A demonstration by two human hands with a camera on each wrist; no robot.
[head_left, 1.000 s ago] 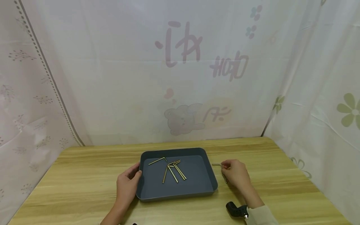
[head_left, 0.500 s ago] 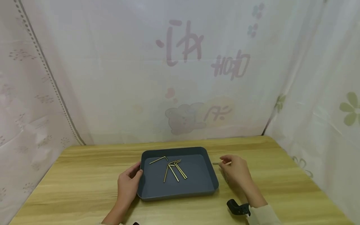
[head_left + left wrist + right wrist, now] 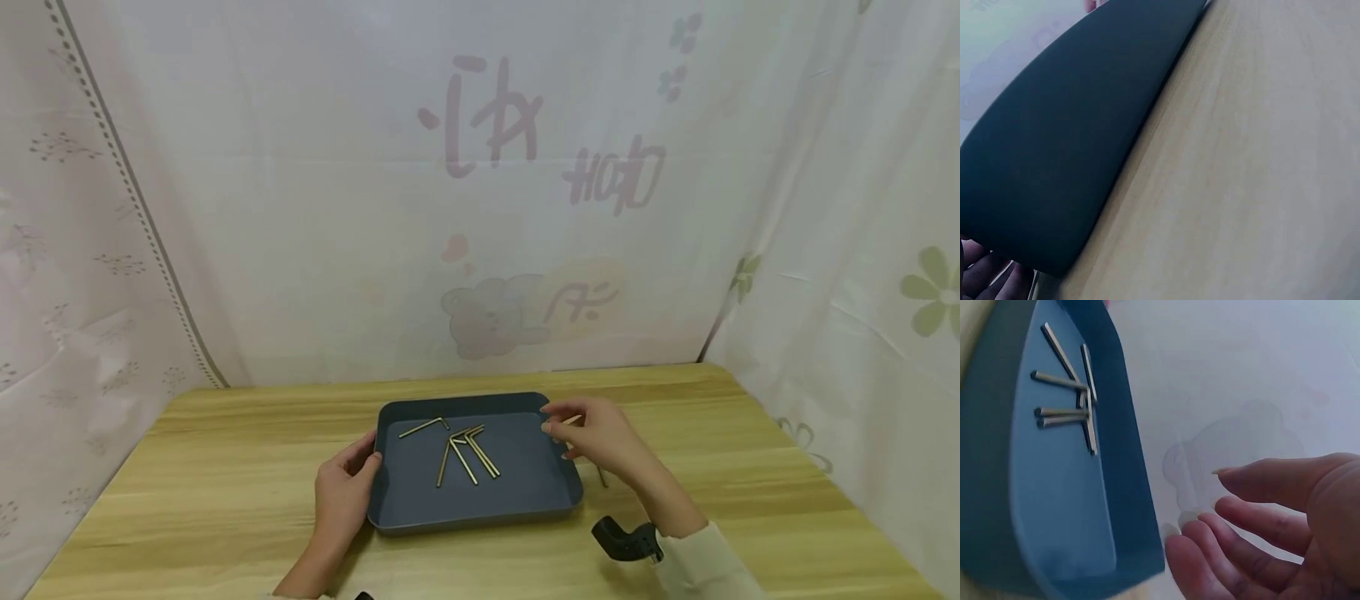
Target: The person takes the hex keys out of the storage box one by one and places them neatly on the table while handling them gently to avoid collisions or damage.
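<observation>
My left hand (image 3: 341, 492) grips the left wall of a grey rectangular tray (image 3: 528, 492), its thumb at the rim. In the left wrist view the tray's outer wall (image 3: 1072, 125) fills the left side, with my fingers (image 3: 991, 278) at its lower end. Inside the tray lie several L-shaped brass-coloured hex keys (image 3: 483, 457), most in a cluster; one key (image 3: 420, 427) is apart at the back left. My right hand (image 3: 600, 437) hovers by the tray's right rim, fingers loosely bent, holding nothing. Under it, another hex key (image 3: 602, 477) shows only its end on the table.
The wooden table (image 3: 225, 483) runs left and right of the tray. A pale printed curtain (image 3: 337, 250) hangs behind and at both sides. A black camera mount (image 3: 626, 540) sticks out from my right wrist, low over the table.
My right hand has left the hex key on the table and moved left to the tray's right rim. My left hand and the tray have stayed put.
</observation>
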